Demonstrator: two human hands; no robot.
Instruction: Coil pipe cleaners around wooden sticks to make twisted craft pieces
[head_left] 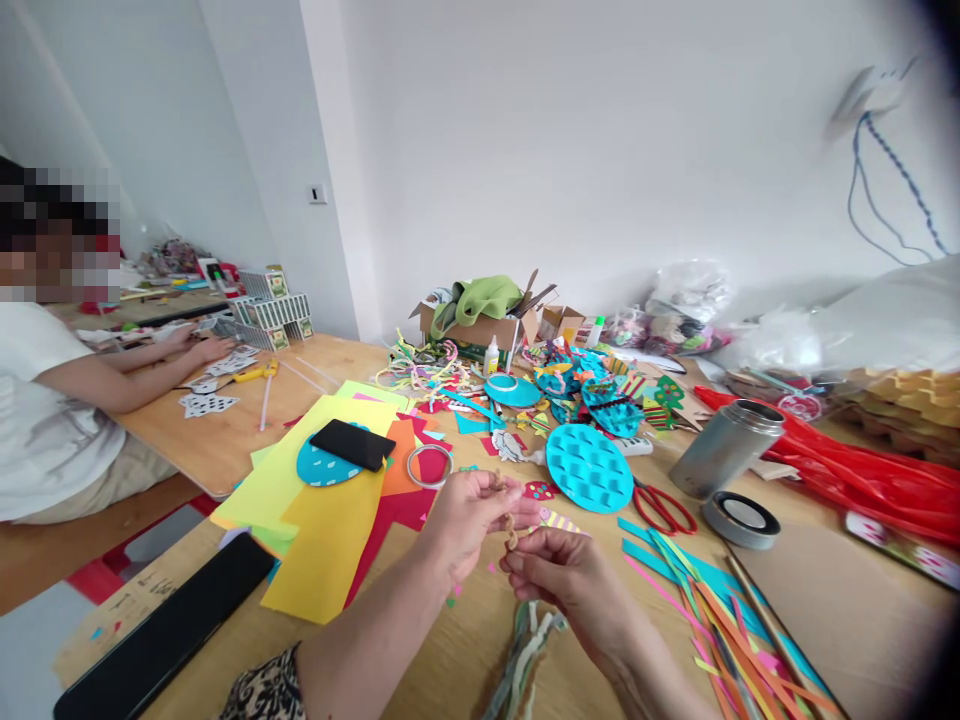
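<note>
A short length of tan twisted cord (pixel 511 532) runs between my two hands above the table. My left hand (pixel 476 515) pinches its upper part, fingers pointing right. Just below and to the right, my right hand (pixel 559 570) grips the lower end between thumb and forefinger. Under my right hand lies a bundle of grey, green and white yarn strands (pixel 525 655), partly hidden by it. Beyond my hands rests a blue paper disc (pixel 589 470) with a raised checkered surface. Red-handled scissors (pixel 664 508) lie at its right.
A metal flask (pixel 727 448) and its lid (pixel 741 518) stand at right, near colored paper strips (pixel 720 610). A black phone (pixel 352 444) lies on yellow paper (pixel 322 560) at left. Across the corner, a person in a white shirt (pixel 52 420) handles cards.
</note>
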